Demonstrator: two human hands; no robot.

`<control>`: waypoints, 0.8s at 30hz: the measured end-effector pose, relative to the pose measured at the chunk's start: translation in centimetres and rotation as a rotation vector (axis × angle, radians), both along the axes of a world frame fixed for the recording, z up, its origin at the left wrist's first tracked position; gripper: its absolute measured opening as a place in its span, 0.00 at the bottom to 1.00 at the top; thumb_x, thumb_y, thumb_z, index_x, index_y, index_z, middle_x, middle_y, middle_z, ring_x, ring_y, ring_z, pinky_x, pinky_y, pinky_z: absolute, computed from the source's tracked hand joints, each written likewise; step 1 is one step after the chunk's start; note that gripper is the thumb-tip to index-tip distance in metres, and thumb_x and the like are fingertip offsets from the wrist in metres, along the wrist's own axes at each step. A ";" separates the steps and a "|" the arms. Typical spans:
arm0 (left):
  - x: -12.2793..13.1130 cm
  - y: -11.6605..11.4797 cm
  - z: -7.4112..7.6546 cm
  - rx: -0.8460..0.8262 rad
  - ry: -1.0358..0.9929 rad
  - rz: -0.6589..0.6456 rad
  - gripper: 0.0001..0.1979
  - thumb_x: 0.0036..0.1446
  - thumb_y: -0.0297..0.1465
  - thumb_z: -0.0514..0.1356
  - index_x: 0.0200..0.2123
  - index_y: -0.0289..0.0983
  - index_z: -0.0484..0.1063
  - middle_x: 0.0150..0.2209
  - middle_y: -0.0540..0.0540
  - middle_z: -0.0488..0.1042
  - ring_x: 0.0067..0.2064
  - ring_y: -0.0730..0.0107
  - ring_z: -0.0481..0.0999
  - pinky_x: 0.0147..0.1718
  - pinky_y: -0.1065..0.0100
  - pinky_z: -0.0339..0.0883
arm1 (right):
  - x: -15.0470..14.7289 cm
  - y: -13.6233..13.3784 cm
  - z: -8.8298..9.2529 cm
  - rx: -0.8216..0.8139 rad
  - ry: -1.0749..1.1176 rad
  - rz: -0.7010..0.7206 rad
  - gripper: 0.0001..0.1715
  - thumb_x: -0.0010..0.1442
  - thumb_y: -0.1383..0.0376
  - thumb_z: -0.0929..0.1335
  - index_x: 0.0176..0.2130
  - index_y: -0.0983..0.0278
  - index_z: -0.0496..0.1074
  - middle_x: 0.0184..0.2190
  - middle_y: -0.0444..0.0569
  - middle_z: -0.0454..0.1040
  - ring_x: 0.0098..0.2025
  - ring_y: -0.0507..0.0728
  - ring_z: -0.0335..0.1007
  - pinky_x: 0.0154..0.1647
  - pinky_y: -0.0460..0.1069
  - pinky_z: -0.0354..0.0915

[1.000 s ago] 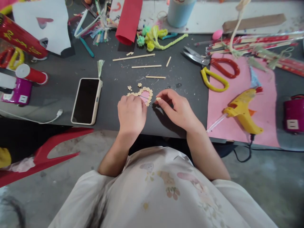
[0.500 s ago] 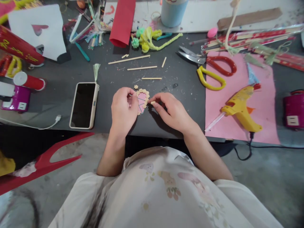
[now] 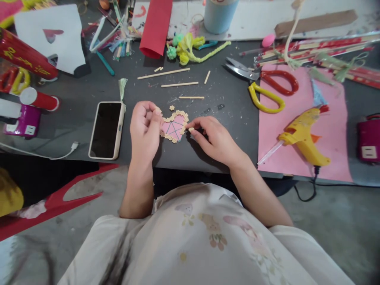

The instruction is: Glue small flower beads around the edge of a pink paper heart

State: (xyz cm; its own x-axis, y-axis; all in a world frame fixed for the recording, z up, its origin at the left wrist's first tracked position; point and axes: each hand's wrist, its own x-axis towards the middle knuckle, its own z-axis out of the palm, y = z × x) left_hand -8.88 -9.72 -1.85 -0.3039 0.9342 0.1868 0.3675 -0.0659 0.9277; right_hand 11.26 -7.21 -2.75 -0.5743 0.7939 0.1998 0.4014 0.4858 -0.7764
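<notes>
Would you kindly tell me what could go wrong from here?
The small pale piece pinched in the right hand's fingers might slip and be lost on the littered table. The left hand, right at the edge of the pink heart, could knock its pale border loose. The glue gun's cord drops over the table's near edge, so a snag might drag the gun off.

Heart [image 3: 174, 127] right of phone [image 3: 105, 130]

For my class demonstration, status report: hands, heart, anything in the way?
Left hand at left edge of pink heart. Right hand pinching pale piece, right of heart. Loose cluster beyond heart, apparently blocking nothing.
</notes>
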 end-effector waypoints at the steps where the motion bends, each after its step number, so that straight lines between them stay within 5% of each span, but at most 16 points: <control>1: -0.2 -0.2 0.1 -0.008 0.056 0.036 0.15 0.64 0.48 0.55 0.38 0.44 0.62 0.24 0.55 0.61 0.24 0.76 0.64 0.24 0.69 0.58 | 0.0 0.0 0.0 -0.001 -0.001 0.000 0.11 0.68 0.62 0.62 0.46 0.63 0.71 0.40 0.52 0.76 0.46 0.59 0.69 0.45 0.53 0.65; 7: -1.2 -2.1 0.9 -0.059 0.393 0.120 0.07 0.64 0.39 0.57 0.38 0.43 0.69 0.22 0.55 0.62 0.23 0.75 0.61 0.24 0.68 0.57 | -0.1 -0.1 0.1 0.050 0.014 -0.004 0.10 0.67 0.62 0.63 0.44 0.61 0.71 0.39 0.51 0.77 0.44 0.59 0.70 0.44 0.53 0.65; 17: -1.5 -4.8 1.0 -0.143 0.678 -0.137 0.03 0.57 0.29 0.62 0.35 0.43 0.76 0.28 0.51 0.73 0.33 0.68 0.72 0.36 0.65 0.65 | -0.2 -0.2 0.1 0.122 0.010 0.031 0.08 0.66 0.63 0.64 0.43 0.60 0.72 0.39 0.51 0.78 0.44 0.59 0.71 0.43 0.55 0.66; 24: -1.6 -5.1 0.1 -0.098 0.711 -0.244 0.07 0.60 0.31 0.61 0.42 0.43 0.76 0.35 0.48 0.76 0.38 0.65 0.73 0.42 0.61 0.66 | -0.3 -0.3 0.4 0.178 -0.074 0.105 0.08 0.65 0.63 0.66 0.42 0.60 0.74 0.37 0.50 0.77 0.43 0.60 0.67 0.49 0.58 0.64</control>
State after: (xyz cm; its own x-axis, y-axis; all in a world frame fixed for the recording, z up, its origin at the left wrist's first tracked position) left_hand -10.48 -14.86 -1.78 0.0765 0.9819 0.1733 0.8650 -0.1518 0.4782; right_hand 10.97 -7.51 -2.39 -0.6704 0.6847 0.2860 0.3938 0.6549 -0.6450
